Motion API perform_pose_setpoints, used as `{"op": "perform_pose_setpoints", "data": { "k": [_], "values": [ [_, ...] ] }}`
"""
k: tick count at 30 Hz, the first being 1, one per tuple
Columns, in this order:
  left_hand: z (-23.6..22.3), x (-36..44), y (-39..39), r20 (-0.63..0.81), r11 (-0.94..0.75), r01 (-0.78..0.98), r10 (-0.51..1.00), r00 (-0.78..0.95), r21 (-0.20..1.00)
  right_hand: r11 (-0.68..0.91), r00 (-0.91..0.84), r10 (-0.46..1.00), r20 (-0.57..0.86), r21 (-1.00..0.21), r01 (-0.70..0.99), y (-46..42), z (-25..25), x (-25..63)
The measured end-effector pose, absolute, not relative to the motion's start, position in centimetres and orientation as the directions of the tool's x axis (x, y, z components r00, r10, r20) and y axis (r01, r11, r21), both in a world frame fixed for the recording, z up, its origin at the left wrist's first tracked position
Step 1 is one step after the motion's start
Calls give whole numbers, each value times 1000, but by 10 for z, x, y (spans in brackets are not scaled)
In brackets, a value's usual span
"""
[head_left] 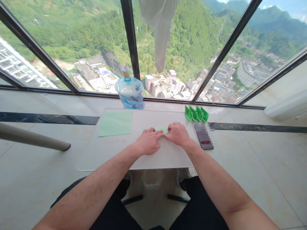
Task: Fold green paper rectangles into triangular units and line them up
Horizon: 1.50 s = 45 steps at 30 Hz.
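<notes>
A small strip of folded light-green paper [161, 128] lies on the white table under my fingertips, mostly hidden by them. My left hand [149, 141] rests over its left part, fingers stretched out and lying flat. At its right end my right hand [177, 133] has thumb and fingers pinched on the paper. The two hands almost touch. A flat light-green sheet [115, 123] lies to the left. Several folded green paper pieces [196, 114] stand in a row at the table's back right.
On the right of the low white table [96, 156] lies a phone [203, 136]. A large water bottle [129, 91] stands behind the table, by the windows. A grey pole [33, 136] reaches in from the left. My knees are below the front edge.
</notes>
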<state>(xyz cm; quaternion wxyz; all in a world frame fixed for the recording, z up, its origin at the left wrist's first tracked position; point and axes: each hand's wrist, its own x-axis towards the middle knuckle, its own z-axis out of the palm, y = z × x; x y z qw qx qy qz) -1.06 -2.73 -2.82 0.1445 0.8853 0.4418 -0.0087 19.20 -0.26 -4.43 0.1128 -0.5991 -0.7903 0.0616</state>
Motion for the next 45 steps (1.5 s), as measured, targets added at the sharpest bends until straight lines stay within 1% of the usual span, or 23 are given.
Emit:
{"op": "perform_pose_setpoints", "data": {
  "k": [7, 10, 13, 15, 19, 22, 26, 28, 31, 33, 37, 40, 42, 43, 45],
  "values": [
    [-30, -12, -26, -137, -575, 779, 776, 616, 248, 284, -290, 957, 16, -268, 921, -4, -38, 189],
    [-31, -12, -25, -133, -579, 776, 773, 620, 251, 255, -277, 960, -29, -313, 915, -1, -36, 188],
    [-31, -13, -24, -135, -578, 774, 772, 621, 259, 208, -235, 971, -48, -316, 926, 1, -35, 187],
    [-31, -13, -23, -139, -573, 775, 773, 619, 265, 156, -187, 980, -72, -311, 938, 3, -36, 186],
    [-30, -13, -23, -148, -569, 779, 774, 615, 262, 3, -47, 990, -136, -306, 952, 11, -38, 187],
    [-29, -13, -24, -152, -569, 780, 774, 615, 260, -102, 66, 990, -123, -311, 945, 21, -39, 194],
    [-28, -13, -25, -155, -569, 782, 774, 614, 254, -184, 161, 982, -97, -324, 928, 27, -40, 204],
    [-28, -12, -26, -156, -570, 784, 775, 613, 247, -165, 152, 986, -64, -340, 926, 23, -41, 204],
    [-28, -12, -27, -158, -567, 789, 779, 607, 236, -36, 18, 999, -52, -383, 923, 15, -41, 197],
    [-29, -11, -27, -156, -568, 789, 779, 607, 233, 20, -41, 998, -48, -372, 928, 10, -40, 192],
    [-30, -11, -27, -152, -573, 785, 776, 612, 235, -11, -18, 996, -93, -307, 952, 13, -40, 191],
    [-30, -12, -28, -143, -577, 784, 777, 613, 231, -80, 49, 993, -103, -324, 942, 21, -42, 196],
    [-31, -12, -29, -136, -581, 781, 776, 616, 229, -130, 116, 991, -61, -348, 928, 25, -44, 200],
    [-31, -12, -30, -130, -581, 780, 776, 617, 230, -128, 126, 992, -28, -367, 922, 26, -46, 201],
    [-33, -12, -31, -100, -576, 782, 786, 610, 238, -37, 59, 997, 40, -414, 910, 26, -48, 203]
  ]
}}
